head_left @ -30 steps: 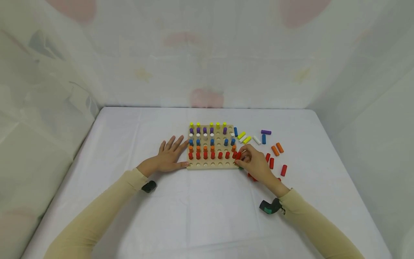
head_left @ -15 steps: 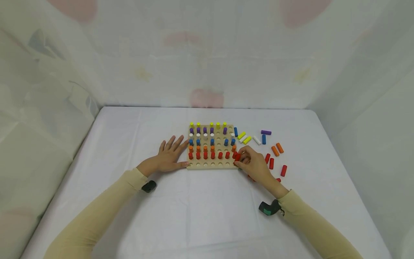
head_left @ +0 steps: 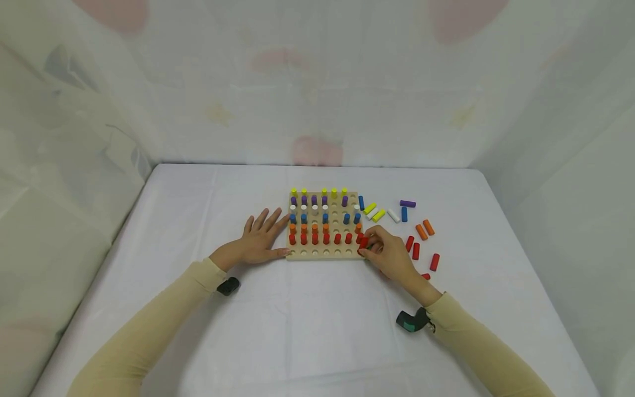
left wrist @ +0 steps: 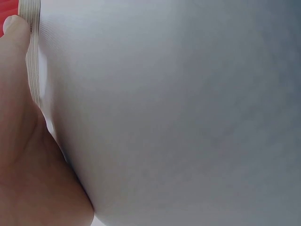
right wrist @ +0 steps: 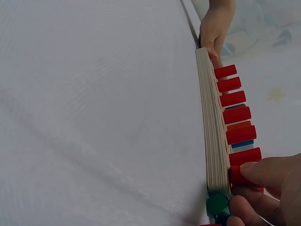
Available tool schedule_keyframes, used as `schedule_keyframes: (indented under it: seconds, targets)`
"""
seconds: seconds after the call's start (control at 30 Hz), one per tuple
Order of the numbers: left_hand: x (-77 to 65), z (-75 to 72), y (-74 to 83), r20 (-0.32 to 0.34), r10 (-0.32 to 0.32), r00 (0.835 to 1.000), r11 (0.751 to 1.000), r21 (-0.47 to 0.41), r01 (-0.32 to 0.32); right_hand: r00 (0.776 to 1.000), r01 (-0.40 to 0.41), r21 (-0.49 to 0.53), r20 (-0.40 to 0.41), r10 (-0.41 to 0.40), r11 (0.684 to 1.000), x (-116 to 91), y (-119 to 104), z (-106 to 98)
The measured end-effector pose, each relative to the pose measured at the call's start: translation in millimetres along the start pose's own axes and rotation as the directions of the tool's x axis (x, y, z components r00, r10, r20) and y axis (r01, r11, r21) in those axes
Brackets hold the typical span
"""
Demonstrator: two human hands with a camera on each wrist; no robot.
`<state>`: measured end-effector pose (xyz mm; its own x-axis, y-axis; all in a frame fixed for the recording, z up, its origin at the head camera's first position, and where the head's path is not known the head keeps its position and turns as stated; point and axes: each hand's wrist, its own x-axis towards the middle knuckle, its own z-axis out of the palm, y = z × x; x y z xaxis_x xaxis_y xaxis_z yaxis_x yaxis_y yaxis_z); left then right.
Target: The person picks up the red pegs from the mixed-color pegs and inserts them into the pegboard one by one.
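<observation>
A wooden pegboard [head_left: 324, 257] stands in the middle of the table with rows of red, orange, blue, white, purple and yellow pegs upright in it. My right hand [head_left: 394, 256] pinches a red peg [head_left: 364, 242] between thumb and fingers at the board's front right corner. In the right wrist view the lower end of this red peg [right wrist: 239, 176] is right at the board's top face, beyond the line of standing red pegs. My left hand [head_left: 257, 242] lies with fingers spread on the table, thumb and fingertips at the board's left edge.
Loose red pegs [head_left: 434, 262], orange pegs [head_left: 421, 231], white pegs [head_left: 393, 215], yellow pegs, blue pegs and a purple peg [head_left: 408, 203] lie right of the board. A green peg [right wrist: 217, 204] lies beside the board's corner, under my right hand. White cloth covers the table [head_left: 278, 331].
My right hand has shifted slightly toward the front and left with the red peg, which now sits a little lower at the board's corner. My left hand has stayed in place.
</observation>
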<state>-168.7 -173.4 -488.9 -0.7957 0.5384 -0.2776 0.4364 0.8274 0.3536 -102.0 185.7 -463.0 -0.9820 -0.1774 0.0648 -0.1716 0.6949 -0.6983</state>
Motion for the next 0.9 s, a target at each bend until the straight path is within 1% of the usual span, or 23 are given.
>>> schedule_keyframes:
  seconds: [0.23, 0.37, 0.53, 0.73, 0.9]
  targets:
    - [-1.9, -2.0, 1.0, -0.018, 0.012, 1.0, 1.0, -0.001, -0.012, 1.0, 0.021, -0.003, -0.017, -0.021, 1.0, -2.0, -1.1, 0.6]
    - [-1.6, -1.6, 0.8, -0.014, 0.011, 1.0, 1.0, 0.01, -0.011, 0.999, 0.03, -0.013, -0.02, -0.03, 0.999, -2.8, -0.5, 1.1]
    - [0.3, 1.5, -2.2, -0.003, 0.017, 1.0, 1.0, -0.003, -0.017, 0.999, 0.038, -0.019, -0.026, -0.038, 0.999, -4.0, -0.7, 1.3]
    - [1.0, 2.0, -3.2, 0.006, 0.008, 1.0, 1.0, -0.001, -0.008, 0.999, 0.051, -0.047, -0.012, -0.052, 0.998, -3.9, -1.2, 2.2]
    - [-0.3, 0.1, -0.8, -0.001, 0.01, 1.0, 1.0, -0.007, -0.01, 0.999, 0.041, -0.032, 0.005, -0.041, 0.999, -3.9, -1.9, 2.0]
